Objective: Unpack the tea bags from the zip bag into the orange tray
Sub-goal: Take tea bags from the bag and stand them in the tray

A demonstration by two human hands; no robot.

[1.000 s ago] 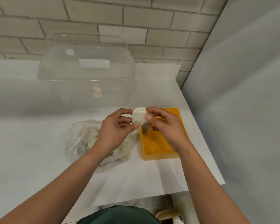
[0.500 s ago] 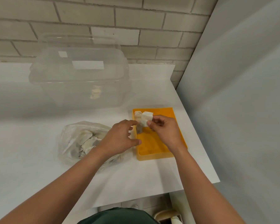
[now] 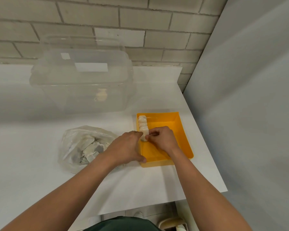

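Change since half a second ago: the right hand (image 3: 162, 139) has dropped from above the orange tray (image 3: 184, 137) down inside it. The tea bag (image 3: 144, 136) it held aloft now stands at the near end of the row of tea bags (image 3: 142, 122) along the tray's left wall. The left hand (image 3: 127, 147) has closed in from just left of the tray to meet it.

Left hand: reaches across the tray's left wall with fingers fairly straight and tips pressed to the row. The thumb lies at the tray's near left corner. It grasps nothing.

Right hand: knuckles up, fingers curled, pinching the nearest tea bag between thumb and fingertips.

Table (image 3: 40, 172): white, smooth, matt, under the tray.

Orange tray: rectangular, glossy hard plastic, low walls.

Tea bags: pale, papery, soft-edged squares standing on edge, touching one another.

Zip bag (image 3: 77, 144): left of the tray, crumpled clear film, holding a heap of more pale bags.

Clear box (image 3: 83, 84): beyond the tray and to its left, a rounded lidded plastic tub. There is a small pale item inside, possibly a tea bag, too faint to tell.

Brick wall (image 3: 107, 19): far behind the tray, light painted blocks.
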